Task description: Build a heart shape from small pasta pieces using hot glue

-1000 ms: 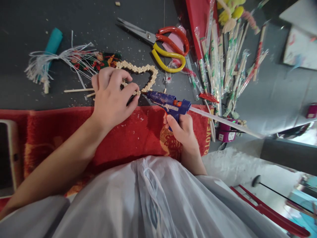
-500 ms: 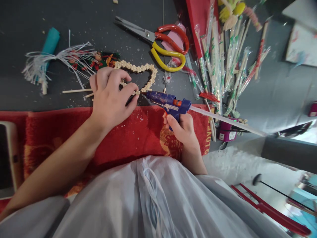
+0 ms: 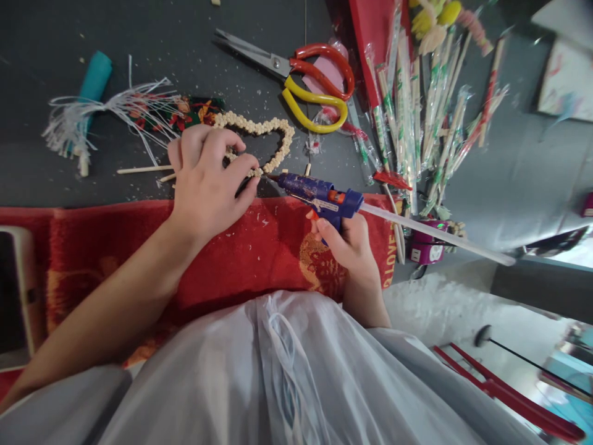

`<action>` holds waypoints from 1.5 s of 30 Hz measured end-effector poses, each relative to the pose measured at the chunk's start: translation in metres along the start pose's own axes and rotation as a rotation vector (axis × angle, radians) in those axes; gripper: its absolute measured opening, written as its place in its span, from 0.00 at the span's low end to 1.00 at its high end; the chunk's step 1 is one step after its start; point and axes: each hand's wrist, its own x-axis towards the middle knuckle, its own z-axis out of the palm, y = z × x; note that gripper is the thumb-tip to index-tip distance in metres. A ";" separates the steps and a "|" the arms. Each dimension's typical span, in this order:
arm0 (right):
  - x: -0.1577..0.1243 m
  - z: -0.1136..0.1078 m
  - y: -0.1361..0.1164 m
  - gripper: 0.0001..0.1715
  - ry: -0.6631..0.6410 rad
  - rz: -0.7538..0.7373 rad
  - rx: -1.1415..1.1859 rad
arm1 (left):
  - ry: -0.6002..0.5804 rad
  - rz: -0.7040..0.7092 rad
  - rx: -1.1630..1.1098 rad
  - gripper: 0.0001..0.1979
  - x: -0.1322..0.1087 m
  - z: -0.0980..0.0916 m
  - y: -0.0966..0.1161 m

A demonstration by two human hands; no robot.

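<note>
The right hand [image 3: 349,247], gripping the glue gun [image 3: 306,186], has edged right, so the bumpy loop [image 3: 258,128] the left hand [image 3: 208,176] pinches may have glue.

This place seems to be a handicraft workspace; whether in a home or a workshop I cannot tell. The dark counter [image 3: 143,37] carries scissors [image 3: 288,75] at the upper centre of the frame and wrapped sticks [image 3: 402,117] at the upper right; the right hand [image 3: 348,244] holds a glue gun [image 3: 317,193].
</note>
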 end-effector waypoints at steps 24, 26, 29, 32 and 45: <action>0.042 -0.050 -0.019 0.15 0.004 -0.407 -0.728 | 0.065 0.047 -0.077 0.09 -0.001 0.005 -0.003; 0.068 -0.031 -0.025 0.14 -0.082 -0.480 -0.691 | 0.070 0.055 -0.066 0.10 -0.002 0.005 -0.004; 0.099 -0.006 -0.030 0.14 -0.173 -0.523 -0.703 | 0.083 0.061 -0.048 0.11 -0.003 0.007 -0.005; 0.115 0.005 -0.032 0.12 -0.244 -0.551 -0.743 | 0.092 0.069 -0.029 0.12 -0.004 0.006 -0.005; 0.126 0.013 -0.021 0.07 -0.316 -0.579 -0.645 | 0.016 0.026 0.001 0.10 -0.002 0.000 -0.001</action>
